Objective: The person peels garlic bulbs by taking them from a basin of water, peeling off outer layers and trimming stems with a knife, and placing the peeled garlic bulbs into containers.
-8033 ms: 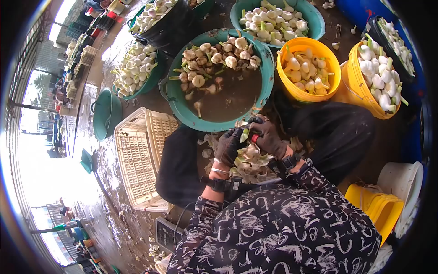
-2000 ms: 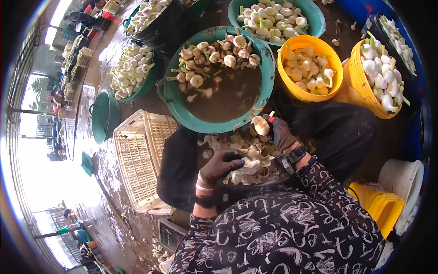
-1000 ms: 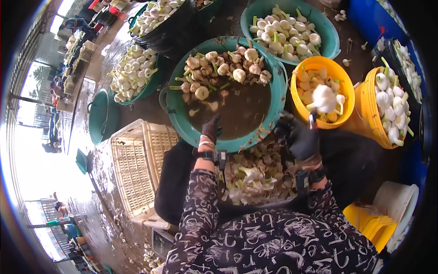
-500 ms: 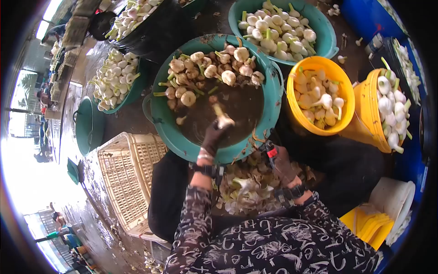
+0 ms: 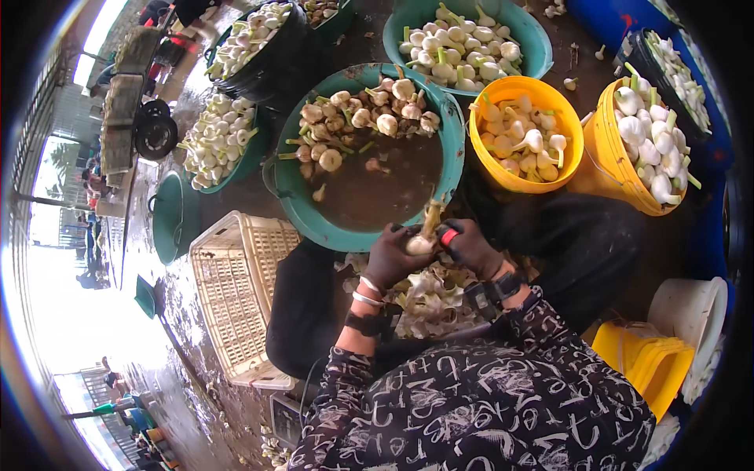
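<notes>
My left hand [image 5: 392,257], in a dark glove, is closed on a garlic bulb [image 5: 420,245] with its stalk pointing up. Right beside it, my right hand [image 5: 473,246] is closed round a small tool with a red part [image 5: 448,236] against the stalk. Both hands are over my lap, at the near rim of a green basin [image 5: 302,217] that holds brownish water and unpeeled garlic [image 5: 331,160]. Below my hands lies a pile of peeled skins [image 5: 432,297]. To the right, a yellow bucket [image 5: 577,149] contains peeled bulbs [image 5: 534,141].
A second yellow bucket [image 5: 601,161] of white bulbs stands at the right. Another green basin [image 5: 546,47] of garlic is at the back. A cream plastic crate [image 5: 228,302] stands left of my leg. Dark wheels [image 5: 156,136] of a loaded cart show at the upper left.
My left hand has come back from the basin with a bulb and now meets my right hand over my lap. A bulb was added to the yellow bucket earlier. The cart has moved into view.
</notes>
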Motion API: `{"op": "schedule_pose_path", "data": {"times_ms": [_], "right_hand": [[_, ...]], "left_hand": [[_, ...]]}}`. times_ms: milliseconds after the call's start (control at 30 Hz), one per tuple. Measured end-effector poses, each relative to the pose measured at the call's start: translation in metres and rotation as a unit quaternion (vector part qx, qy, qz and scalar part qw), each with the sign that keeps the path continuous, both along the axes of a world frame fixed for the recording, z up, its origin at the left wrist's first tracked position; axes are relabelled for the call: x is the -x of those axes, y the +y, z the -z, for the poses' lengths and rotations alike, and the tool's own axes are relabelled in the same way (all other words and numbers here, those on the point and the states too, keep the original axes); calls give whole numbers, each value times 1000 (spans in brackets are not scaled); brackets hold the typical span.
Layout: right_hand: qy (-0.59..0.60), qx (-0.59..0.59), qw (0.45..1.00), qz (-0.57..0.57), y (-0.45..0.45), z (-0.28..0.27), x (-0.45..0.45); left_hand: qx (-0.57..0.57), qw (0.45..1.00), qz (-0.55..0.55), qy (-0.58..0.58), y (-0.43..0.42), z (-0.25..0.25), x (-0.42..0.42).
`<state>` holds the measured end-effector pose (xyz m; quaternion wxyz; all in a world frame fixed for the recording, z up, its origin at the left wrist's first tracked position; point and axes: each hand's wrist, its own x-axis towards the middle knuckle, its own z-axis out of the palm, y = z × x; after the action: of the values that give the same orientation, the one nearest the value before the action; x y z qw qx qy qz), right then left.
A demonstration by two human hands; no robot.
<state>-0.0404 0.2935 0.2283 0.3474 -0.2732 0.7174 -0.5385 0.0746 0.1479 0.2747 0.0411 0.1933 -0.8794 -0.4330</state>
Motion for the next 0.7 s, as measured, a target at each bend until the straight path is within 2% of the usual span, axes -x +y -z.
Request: {"op": "schedule_pose_path", "data": {"times_ms": [33, 67, 100, 133, 167, 200, 267, 300, 333, 367, 400, 433, 467, 533, 600, 667, 700], "right_hand": [[-118, 75, 990, -12, 5, 0, 2], [-233, 148, 961, -24, 7, 0, 3], [-243, 181, 953, -9, 8, 0, -3], [-242, 183, 953, -10, 8, -8, -5], [-352, 148, 924, 9, 8, -19, -7], [-457, 110, 882, 28, 8, -25, -10], [-476, 121, 870, 47, 3, -28, -14], [-484, 126, 864, 56, 1, -23, -13], [-492, 131, 858, 65, 0, -17, -11], [-425, 137, 894, 26, -3, 5, -9], [-354, 143, 924, -14, -4, 26, -9], [-211, 114, 970, -32, -3, 41, -10], [-212, 113, 970, -33, -2, 52, -9], [-100, 29, 991, -86, -3, 61, -7], [-118, 23, 990, -80, -2, 57, -7], [-134, 15, 988, -75, 0, 32, -5], [-184, 47, 978, -87, 2, 18, -4]], "left_hand": [[-127, 992, 4, -1, -2, 1, -3], [-123, 992, 3, 0, 1, 4, -4], [-162, 986, -33, 20, 8, 9, -4], [-201, 976, -68, 41, 16, 15, -4], [-259, 961, -90, 42, 23, 21, -5], [-258, 961, -90, 41, 25, 26, -5], [-120, 988, -35, 94, 31, 31, -7], [-1, 993, -101, 60, 30, 34, -12], [-1, 993, -102, 59, 30, 23, -13], [175, 981, -84, 26, 30, 1, -10], [345, 937, -62, -8, 28, -11, -8], [389, 921, -2, 24, 22, -9, -8], [389, 921, -3, 22, 18, 2, -11], [228, 966, 113, -55, 11, 25, -13], [200, 976, 77, -34, 14, 38, -17], [19, 986, -20, -162, 14, 34, -19], [17, 986, -21, -162, 13, 36, -21]]}}
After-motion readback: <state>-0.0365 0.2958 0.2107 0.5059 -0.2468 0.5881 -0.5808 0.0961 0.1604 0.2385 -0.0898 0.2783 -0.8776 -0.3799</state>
